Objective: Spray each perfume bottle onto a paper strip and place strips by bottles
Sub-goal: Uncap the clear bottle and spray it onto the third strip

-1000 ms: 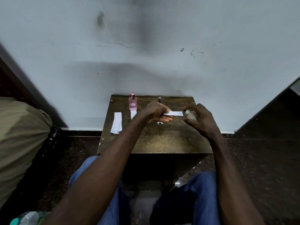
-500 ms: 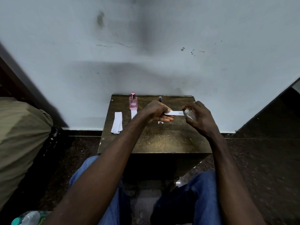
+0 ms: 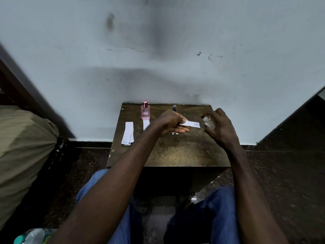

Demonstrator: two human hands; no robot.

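Just above the counter (image 3: 168, 155), right of the pink bottle (image 3: 145, 112), the paper strip (image 3: 190, 123) was held roughly level, long axis running left to right. Its free end pointed straight at the small clear bottle (image 3: 209, 122) and sat just beside the nozzle, not quite touching as far as I could tell. So the strip lay directly left of the spraying hand, basically lined up for a spritz.

The left hand (image 3: 173, 123) had the strip's near end pinched between thumb and fingertips, the other fingers loosely curled under it. The right hand (image 3: 219, 127) was wrapped around the clear bottle, tilted with the sprayer aimed left at the paper, and a finger arched over the top. Couldn't tell if it was actually pressing down.

Further out, the pink bottle stood upright by the wall with a strip (image 3: 146, 124) already lying in front of it. A dark-capped bottle (image 3: 174, 107) stood to its right, mostly hidden, and spare strips (image 3: 127, 133) lay stacked to its left.
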